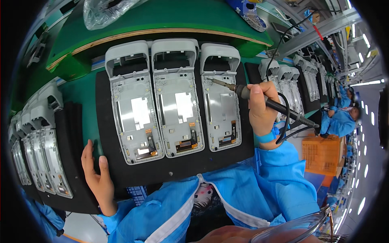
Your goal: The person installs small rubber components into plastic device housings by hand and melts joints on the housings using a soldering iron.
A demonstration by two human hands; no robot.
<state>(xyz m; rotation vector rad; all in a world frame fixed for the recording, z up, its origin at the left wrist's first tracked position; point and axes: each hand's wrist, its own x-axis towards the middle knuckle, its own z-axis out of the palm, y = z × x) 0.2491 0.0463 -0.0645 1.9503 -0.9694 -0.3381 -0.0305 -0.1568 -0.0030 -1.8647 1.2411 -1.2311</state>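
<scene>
At the lower left of the frame, the bare left hand [97, 178] is empty, thumb spread from fingers, beside a black foam mat [142, 175] on the green desk [90, 123]. Across the centre lie three pale grey plastic casings with arched tops [177, 109]; they look light and stiff, perhaps slippery, best taken by their outer side walls, since the thin orange-and-black flex strips [152, 142] seem fragile. The slim, black-handled soldering iron [279, 107] points its metal tip at the rightmost casing's upper part; contact is unclear. Right of centre, the right hand [262, 107] grips its handle, the sensible hold if the metal is hot.
</scene>
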